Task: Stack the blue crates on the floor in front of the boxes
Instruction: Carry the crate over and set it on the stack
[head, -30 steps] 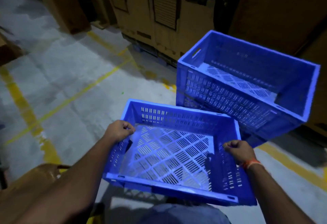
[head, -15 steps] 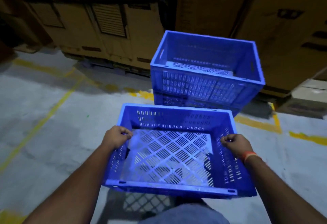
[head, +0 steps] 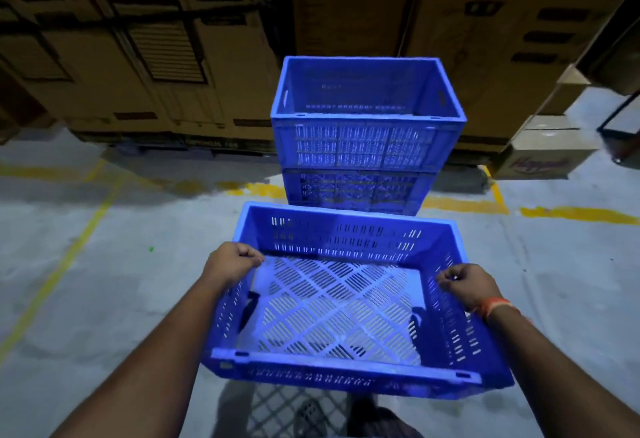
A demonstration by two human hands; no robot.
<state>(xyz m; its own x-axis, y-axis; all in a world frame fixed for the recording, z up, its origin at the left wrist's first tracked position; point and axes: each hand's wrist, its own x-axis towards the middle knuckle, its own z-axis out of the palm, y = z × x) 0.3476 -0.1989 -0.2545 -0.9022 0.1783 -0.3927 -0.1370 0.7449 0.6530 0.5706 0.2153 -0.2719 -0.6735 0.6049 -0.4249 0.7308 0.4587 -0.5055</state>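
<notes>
I carry an empty blue slotted crate (head: 343, 313) in front of my body, above the floor. My left hand (head: 230, 264) grips its left rim and my right hand (head: 464, 283) grips its right rim; an orange band sits on the right wrist. Straight ahead, a stack of two blue crates (head: 363, 140) stands on the floor, close against the cardboard boxes (head: 145, 57). The upper crate of the stack is empty. The carried crate's far edge lies just short of the stack's base.
Tall cardboard boxes (head: 485, 39) line the whole back wall. Smaller cartons (head: 543, 157) sit at the right, with a dark metal frame leg (head: 620, 147) beyond. Yellow lines (head: 571, 214) cross the grey concrete floor. My feet show under the crate.
The view has swung so the stack, earlier off to the right and angled, now stands centred, square on and nearer. Both hands keep the same hold on the carried crate.
</notes>
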